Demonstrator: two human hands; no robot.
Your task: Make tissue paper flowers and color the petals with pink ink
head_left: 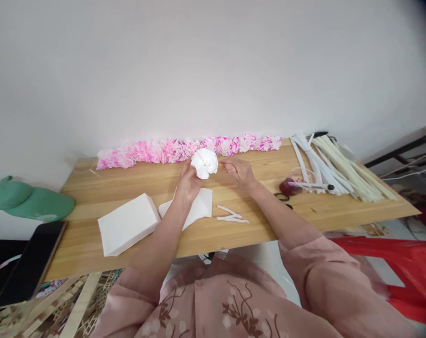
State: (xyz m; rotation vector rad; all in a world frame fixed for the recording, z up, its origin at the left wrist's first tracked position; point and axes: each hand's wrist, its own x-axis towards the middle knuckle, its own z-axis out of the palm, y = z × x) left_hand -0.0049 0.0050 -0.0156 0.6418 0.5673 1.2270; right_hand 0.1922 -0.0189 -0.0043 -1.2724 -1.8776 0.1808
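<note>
Currently, the left hand (pixel 190 182) grips the flower (pixel 205 162); right hand (pixel 242 172) just beside it, grip undeterminable. Paper stack (pixel 127 223) on table (pixel 230 239).

"What's the pose?"

"Left forearm (pixel 166 234) and right forearm (pixel 283 211) reach forward, both slanting inward toward each other."

"And the left grip (pixel 189 183)?"

"Raised, fingers (pixel 185 168) closed in a light hold."

"The right grip (pixel 242 172)?"

"Near the left one but not touching it, the hand bent, its index finger (pixel 228 162) pointing across. Whether it pinches anything, I can't tell."
</note>
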